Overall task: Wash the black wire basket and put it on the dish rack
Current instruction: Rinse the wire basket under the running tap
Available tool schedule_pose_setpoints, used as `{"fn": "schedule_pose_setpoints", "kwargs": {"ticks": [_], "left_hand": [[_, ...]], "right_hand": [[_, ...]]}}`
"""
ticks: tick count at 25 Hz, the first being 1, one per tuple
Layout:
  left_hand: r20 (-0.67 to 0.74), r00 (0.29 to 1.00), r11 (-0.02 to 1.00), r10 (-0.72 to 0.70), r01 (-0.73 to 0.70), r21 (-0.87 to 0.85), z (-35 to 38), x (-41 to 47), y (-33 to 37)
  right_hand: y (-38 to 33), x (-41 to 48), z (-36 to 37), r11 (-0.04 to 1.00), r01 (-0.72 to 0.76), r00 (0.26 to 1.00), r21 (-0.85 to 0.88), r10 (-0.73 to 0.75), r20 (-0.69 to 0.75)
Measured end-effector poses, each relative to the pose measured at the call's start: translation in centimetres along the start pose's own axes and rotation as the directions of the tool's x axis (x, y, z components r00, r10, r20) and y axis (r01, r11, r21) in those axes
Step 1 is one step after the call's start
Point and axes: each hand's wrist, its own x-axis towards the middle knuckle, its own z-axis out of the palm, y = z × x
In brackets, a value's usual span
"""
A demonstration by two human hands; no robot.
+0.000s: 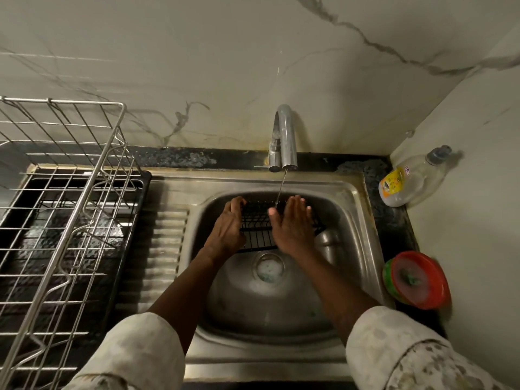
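You will find the black wire basket, a rectangular grid of thin black wire, in the rear half of the sink. The dish rack, made of bare steel wire, stands upright just left of the sink.

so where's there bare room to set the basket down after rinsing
The dish rack bed looks bare, as does the ribbed drainboard between it and the sink bowl. The bowl's front, around the drain, is open too. The right counter strip is crowded: a plastic bottle and stacked red-and-green bowls.
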Motion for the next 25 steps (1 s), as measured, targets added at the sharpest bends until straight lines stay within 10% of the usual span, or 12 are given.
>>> {"fn": "schedule_pose_setpoints", "kwargs": {"ticks": [7, 14, 21, 25], "left_hand": [[-0.031, 0.999, 0.999, -0.023, 0.021, -0.04, -0.5, -1.0, -0.6], [-0.011, 0.999, 0.999, -0.046, 0.046, -0.016, -0.1, -0.7, -0.6], [-0.032, 0.999, 0.999, -0.02, 0.018, -0.042, -0.3, -0.8, -1.1], [-0.013, 0.999, 0.999, -0.047, 0.047, -0.016, 0.0, -1.4, -1.6]], "right_hand": [[-4.0, -2.3, 1.4, 0.911, 0.403, 0.915, -0.081, -0.404, 0.004], [2.2, 0.2, -0.7, 0.999, -0.028, 1.0, -0.047, 0.027, -0.008], [-6.0, -2.6, 2.2, 0.9, 0.427, 0.904, -0.087, -0.427, 0.027], [1.5, -1.3, 0.4, 0.934, 0.338, 0.94, -0.113, -0.34, 0.0]]}}
